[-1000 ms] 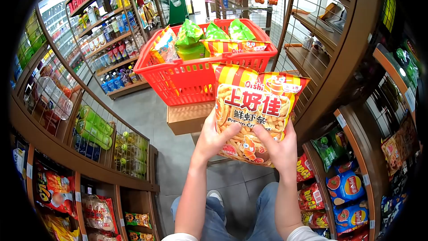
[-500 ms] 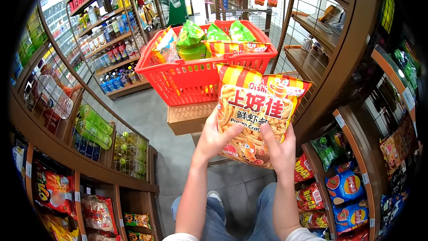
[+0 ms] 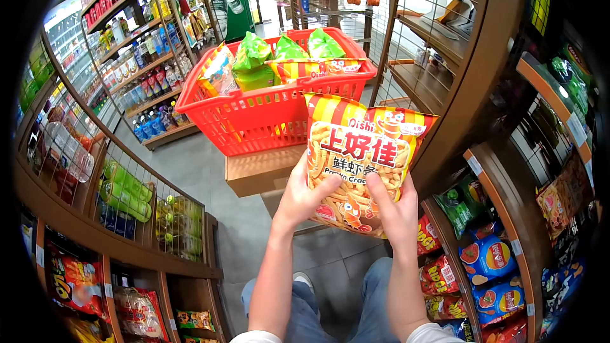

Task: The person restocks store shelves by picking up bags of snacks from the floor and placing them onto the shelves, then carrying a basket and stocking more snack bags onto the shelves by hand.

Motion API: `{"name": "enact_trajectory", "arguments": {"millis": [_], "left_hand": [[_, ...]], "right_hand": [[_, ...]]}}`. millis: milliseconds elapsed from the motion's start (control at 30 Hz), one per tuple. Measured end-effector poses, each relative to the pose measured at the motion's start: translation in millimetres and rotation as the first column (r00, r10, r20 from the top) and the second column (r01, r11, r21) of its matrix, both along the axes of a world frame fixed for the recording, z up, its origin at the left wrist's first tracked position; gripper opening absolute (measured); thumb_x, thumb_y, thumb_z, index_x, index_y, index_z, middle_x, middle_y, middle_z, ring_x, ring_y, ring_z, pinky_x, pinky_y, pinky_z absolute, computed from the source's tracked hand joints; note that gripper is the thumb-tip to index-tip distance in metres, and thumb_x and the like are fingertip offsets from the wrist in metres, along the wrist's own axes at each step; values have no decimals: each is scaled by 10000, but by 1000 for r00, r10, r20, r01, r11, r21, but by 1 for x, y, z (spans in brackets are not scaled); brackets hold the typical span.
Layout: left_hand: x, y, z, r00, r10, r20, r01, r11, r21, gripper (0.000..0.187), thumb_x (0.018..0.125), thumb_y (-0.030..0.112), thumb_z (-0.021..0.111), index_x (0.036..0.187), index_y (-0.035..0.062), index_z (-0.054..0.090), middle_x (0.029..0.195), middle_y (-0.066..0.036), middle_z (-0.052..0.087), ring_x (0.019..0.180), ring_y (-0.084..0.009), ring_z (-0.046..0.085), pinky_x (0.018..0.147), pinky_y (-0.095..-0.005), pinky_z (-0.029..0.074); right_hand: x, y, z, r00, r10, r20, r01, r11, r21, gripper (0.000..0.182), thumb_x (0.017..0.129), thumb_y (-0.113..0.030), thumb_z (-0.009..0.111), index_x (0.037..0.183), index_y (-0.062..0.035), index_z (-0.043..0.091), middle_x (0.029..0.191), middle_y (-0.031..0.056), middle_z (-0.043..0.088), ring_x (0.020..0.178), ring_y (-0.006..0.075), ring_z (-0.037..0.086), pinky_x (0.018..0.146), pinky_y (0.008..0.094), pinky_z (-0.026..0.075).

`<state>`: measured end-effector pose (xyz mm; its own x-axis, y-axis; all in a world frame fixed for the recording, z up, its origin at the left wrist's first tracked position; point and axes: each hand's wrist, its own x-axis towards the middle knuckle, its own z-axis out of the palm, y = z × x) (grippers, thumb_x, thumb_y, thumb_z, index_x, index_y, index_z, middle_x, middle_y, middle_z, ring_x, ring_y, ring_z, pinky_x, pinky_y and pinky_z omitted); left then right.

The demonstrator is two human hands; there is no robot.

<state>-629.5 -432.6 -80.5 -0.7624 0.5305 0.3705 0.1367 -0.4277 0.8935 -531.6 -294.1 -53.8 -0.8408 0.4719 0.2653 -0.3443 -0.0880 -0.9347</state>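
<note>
brown wooden shelving (image 3: 162, 251) is standing at the far left, with snack packets (image 3: 136, 311) sitting in its lower compartments and green bottles (image 3: 127, 190) lying behind a wire grid above them. drinks shelves (image 3: 136, 73) are rising farther back, holding rows of bottles. next along, a red plastic basket (image 3: 267, 121) is resting on a cardboard box (image 3: 264, 171) over the grey floor (image 3: 244, 232). a colourful packet (image 3: 219, 73), some green bags (image 3: 254, 63) and a red-and-yellow striped bag (image 3: 318, 68) are poking up inside it.

the left hand (image 3: 302, 197) is gripping the left side of a prawn cracker bag (image 3: 362, 152), its thumb pressing on the printed front. that bag is hanging in the air on the person's side of the basket, leaning a little, its front facing up toward the person. the right hand (image 3: 395, 208) is clasping the other side, its thumb lying on the front too. further right, red packets (image 3: 438, 276), a green packet (image 3: 462, 206) and blue packets (image 3: 495, 260) are filling low shelves.
</note>
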Motion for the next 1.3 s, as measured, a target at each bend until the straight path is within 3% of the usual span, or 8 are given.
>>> {"name": "enact_trajectory", "arguments": {"millis": [400, 500, 567, 833, 967, 1133, 1267, 1300], "left_hand": [[4, 18, -14, 984, -176, -19, 173, 980, -100, 637, 812, 94, 728, 1347, -5, 396, 1255, -79, 561, 1130, -144, 537, 986, -309, 420], [5, 18, -15, 943, -257, -211, 174, 922, -345, 640, 733, 83, 805, 1289, 12, 496, 1234, -56, 589, 1120, -142, 543, 976, -310, 422], [10, 19, -13, 937, -336, -97, 288, 898, -331, 603, 687, 71, 836, 1222, 15, 564, 1197, -48, 620, 1099, -144, 562, 970, -321, 433], [55, 46, -10, 930, -208, -303, 150, 967, -206, 767, 701, 170, 839, 1345, 15, 452, 1357, -98, 504, 1245, -190, 480, 1033, -353, 389], [93, 123, 37, 898, -337, -283, 318, 941, -114, 781, 724, 177, 816, 1373, 6, 417, 1395, -105, 461, 1275, -193, 451, 1055, -345, 364], [139, 208, 90, 717, -549, -429, 559, 821, -116, 798, 756, 146, 779, 1413, -14, 355, 1450, -111, 401, 1311, -193, 415, 1084, -328, 329], [139, 236, 65, 607, -453, -653, 235, 887, -397, 498, 749, 36, 733, 1215, 34, 556, 1251, -137, 581, 1210, -279, 522, 1009, -352, 400], [144, 247, 68, 582, -465, -667, 280, 885, -371, 438, 760, 17, 714, 1174, 20, 571, 1178, -121, 616, 1154, -250, 561, 971, -354, 431]], "right_hand": [[36, 32, -5, 990, -132, 59, 110, 954, 280, 598, 756, -159, 801, 1222, 39, 482, 1100, 167, 662, 985, 198, 654, 851, 330, 511], [65, 42, 7, 981, -189, -44, 190, 888, 419, 817, 707, -195, 838, 1360, 20, 396, 1160, 204, 622, 1054, 257, 632, 876, 354, 506], [89, 48, 12, 966, -254, 48, 191, 829, 525, 892, 685, -226, 845, 1402, -13, 359, 1302, 246, 500, 1188, 361, 531, 986, 404, 439], [174, 94, 55, 912, -340, -228, 378, 485, 788, 879, 612, -69, 811, 1400, -81, 422, 1405, 122, 422, 1311, 345, 366, 1109, 476, 285], [208, 132, 42, 797, -516, -313, 524, 333, 784, 705, 741, -23, 715, 1389, -101, 448, 1437, 101, 378, 1341, 314, 326, 1109, 440, 316], [244, 130, 50, 693, -671, -265, 651, 424, 630, 673, 784, -26, 682, 1402, -122, 433, 1486, 96, 317, 1410, 303, 231, 1119, 419, 321], [268, 143, 32, 560, -826, -61, 617, 367, 696, 738, 724, -33, 714, 1395, -83, 410, 1482, 164, 326, 1383, 367, 272, 1119, 426, 270], [271, 145, 25, 523, -853, -8, 655, 396, 643, 562, 765, -43, 698, 1280, -43, 472, 1302, 164, 441, 1208, 335, 405, 1003, 404, 349]]}}
